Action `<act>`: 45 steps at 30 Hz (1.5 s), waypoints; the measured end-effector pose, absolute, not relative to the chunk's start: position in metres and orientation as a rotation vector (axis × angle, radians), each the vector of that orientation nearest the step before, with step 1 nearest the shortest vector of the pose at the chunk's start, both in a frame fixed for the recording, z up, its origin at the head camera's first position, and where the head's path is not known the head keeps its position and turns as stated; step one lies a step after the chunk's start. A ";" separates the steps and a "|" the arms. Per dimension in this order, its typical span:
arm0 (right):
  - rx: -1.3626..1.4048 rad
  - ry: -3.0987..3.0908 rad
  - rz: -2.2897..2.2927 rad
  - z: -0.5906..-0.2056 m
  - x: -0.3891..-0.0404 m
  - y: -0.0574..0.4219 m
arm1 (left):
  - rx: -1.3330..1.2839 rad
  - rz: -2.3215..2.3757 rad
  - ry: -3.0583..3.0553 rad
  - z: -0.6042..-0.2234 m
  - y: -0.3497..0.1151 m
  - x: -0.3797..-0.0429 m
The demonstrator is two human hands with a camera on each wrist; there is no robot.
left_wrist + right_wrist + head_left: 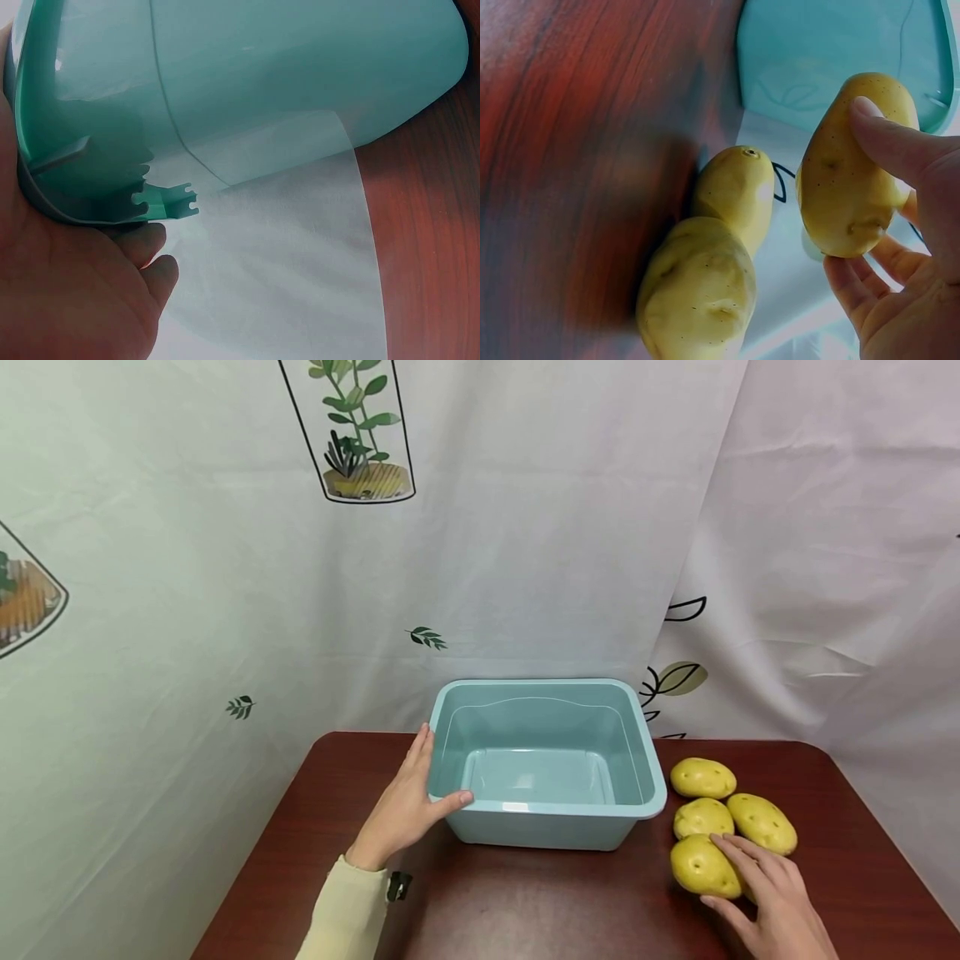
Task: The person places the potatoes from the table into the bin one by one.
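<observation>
A light blue plastic basin [528,807] stands on the table. At its near left corner is my left hand [405,810], with fairly straight fingers against the left rim and the thumb spread along the front rim. From the left wrist view, some fingertips show below the basin's rim [97,223]. My right hand [780,893] holds a yellow potato [703,864], thumb on one side and fingers on the other. That held potato [851,169] looks lifted in the right wrist view. Beside it lie more potatoes: one at the back [702,777], one in the middle [703,818], one on the right [762,823].
The dark red-brown wooden table [517,910] has rounded far corners. A pale curtain [540,568] printed with plants hangs close behind it. The potatoes are grouped to the right of the basin.
</observation>
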State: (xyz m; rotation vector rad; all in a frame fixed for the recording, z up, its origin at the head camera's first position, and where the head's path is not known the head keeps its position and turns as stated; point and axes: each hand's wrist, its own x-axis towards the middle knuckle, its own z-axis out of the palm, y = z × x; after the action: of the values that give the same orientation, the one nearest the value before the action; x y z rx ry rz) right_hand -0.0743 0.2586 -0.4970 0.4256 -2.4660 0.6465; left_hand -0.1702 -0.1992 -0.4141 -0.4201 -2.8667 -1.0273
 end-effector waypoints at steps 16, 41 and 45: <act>0.361 -2.501 0.642 -0.492 -0.074 0.256 | -0.411 -1.033 -2.866 -0.414 -0.199 -0.170; 0.384 -2.437 0.682 -0.483 -0.079 0.262 | -0.410 -1.043 -2.877 -0.413 -0.199 -0.170; 0.326 -2.468 0.683 -0.481 -0.077 0.260 | -0.407 -1.046 -2.875 -0.413 -0.199 -0.169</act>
State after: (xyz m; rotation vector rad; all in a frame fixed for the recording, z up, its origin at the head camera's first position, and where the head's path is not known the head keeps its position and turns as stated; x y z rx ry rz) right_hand -0.0767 0.2601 -0.4807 0.3256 -2.4683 0.6834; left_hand -0.1694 -0.1994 -0.4132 -0.4072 -2.8752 -1.0461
